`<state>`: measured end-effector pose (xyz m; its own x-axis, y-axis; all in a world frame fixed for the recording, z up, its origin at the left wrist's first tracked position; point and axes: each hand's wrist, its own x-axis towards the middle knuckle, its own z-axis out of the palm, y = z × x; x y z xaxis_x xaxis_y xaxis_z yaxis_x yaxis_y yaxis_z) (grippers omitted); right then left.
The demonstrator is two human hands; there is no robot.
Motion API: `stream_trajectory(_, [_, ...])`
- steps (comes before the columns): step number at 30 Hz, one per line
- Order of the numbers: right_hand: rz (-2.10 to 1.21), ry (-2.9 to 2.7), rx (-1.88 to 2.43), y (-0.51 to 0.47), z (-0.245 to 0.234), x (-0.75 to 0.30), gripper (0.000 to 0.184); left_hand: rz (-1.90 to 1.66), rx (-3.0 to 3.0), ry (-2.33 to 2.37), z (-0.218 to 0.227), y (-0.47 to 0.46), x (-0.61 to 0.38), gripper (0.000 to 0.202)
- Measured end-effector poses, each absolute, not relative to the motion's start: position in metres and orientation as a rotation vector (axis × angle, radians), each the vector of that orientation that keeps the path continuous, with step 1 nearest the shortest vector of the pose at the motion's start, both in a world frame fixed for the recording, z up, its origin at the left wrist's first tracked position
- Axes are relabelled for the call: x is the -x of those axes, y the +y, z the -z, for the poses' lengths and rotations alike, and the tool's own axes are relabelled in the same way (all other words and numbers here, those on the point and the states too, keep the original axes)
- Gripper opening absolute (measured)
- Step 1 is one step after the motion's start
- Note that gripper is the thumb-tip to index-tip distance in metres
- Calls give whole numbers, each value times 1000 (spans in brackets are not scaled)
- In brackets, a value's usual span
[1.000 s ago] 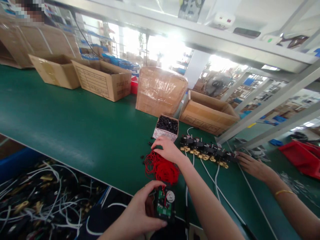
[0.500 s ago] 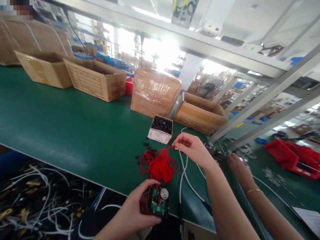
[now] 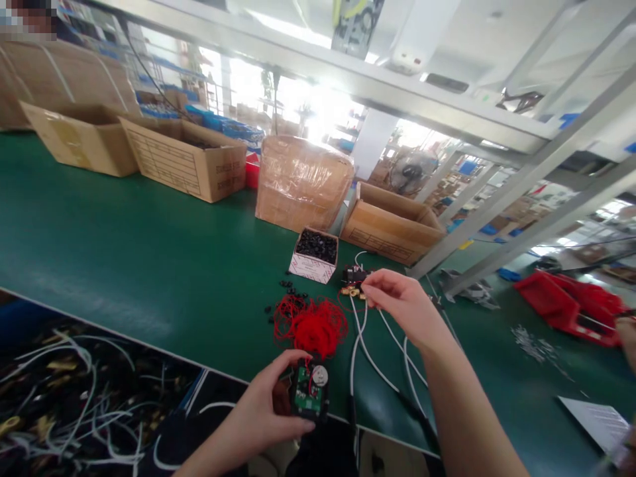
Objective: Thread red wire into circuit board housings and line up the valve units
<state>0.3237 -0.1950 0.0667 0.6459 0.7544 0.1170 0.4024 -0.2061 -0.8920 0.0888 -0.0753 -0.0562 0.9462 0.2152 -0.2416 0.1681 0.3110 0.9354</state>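
Note:
My left hand (image 3: 265, 401) grips a small black device with an open face, where a green circuit board (image 3: 308, 396), a round silver part and red wires show. Just beyond it lies a tangled heap of thin red loops (image 3: 315, 328). To the right of the heap, my right hand (image 3: 397, 301) is closed in a pinch on a thin red loop (image 3: 342, 306). Its fingertips are beside black and brass fittings (image 3: 352, 291), from which white cables (image 3: 380, 374) run towards me. Whether the fingers touch the fittings I cannot tell.
A small box of black parts (image 3: 315, 248) stands behind the heap, with loose black pieces beside it. Cardboard boxes (image 3: 303, 182) line the bench's back. At right are a red bin (image 3: 566, 308), scattered small parts and another person's hand (image 3: 627, 330). Cables and brass fittings fill a bin (image 3: 64, 397) at lower left.
My right hand has moved right, away from the red heap, with a red loop in its fingers. The other person's hand has moved off to the right edge. My left hand still holds the device.

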Motion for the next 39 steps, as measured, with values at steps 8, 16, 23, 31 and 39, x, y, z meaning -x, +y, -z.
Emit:
stream_trajectory(8, [-558,-1147,2091,-188,-32,-310,11,-69,-1229,329,57,-77,-90,76])
stream_trajectory(16, [-636,-1103,2052,-203,-30,-304,15,-9,-1263,331,44,-74,-88,73])
stream_trajectory(23, [-641,-1112,1948,-224,-71,-264,17,-50,-1235,480,35,-75,-92,64])
stream_trajectory(31, [-809,-1153,1818,-235,-86,-213,12,-167,-1375,511,34,-77,-91,49])
stream_trajectory(39, [-847,-1233,1871,-210,-55,-218,14,-159,-1487,484,29,-74,-87,47])
